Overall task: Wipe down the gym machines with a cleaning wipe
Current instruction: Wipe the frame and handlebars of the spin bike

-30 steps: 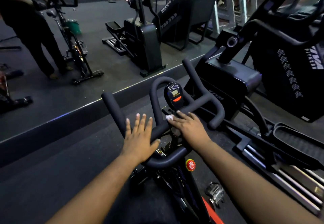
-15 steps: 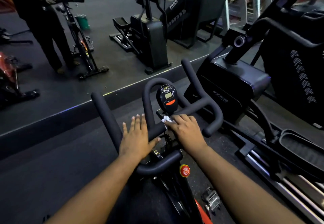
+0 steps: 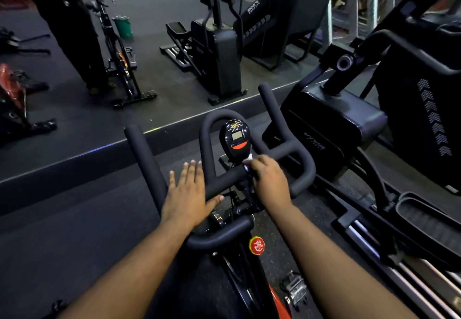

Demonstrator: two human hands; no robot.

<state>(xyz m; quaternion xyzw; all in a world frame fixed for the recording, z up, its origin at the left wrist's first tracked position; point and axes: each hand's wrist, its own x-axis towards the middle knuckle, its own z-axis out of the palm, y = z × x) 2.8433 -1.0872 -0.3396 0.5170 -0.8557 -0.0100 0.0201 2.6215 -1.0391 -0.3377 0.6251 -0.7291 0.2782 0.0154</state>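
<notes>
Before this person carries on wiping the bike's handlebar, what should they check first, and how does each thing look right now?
1. Wipe in the right hand: ok, a white bit shows at the fingertips.
2. Wipe touching the handlebar: ok.
3. Left hand steadying the bar: ok, flat on it.
4. Display clear of the wiping hand: ok, just above it.
5. Wipe clean enough: cannot tell.

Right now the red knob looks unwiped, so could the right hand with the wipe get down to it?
Probably yes. The right hand holds the wipe on the handlebar; the red knob sits just below, uncovered.
</notes>
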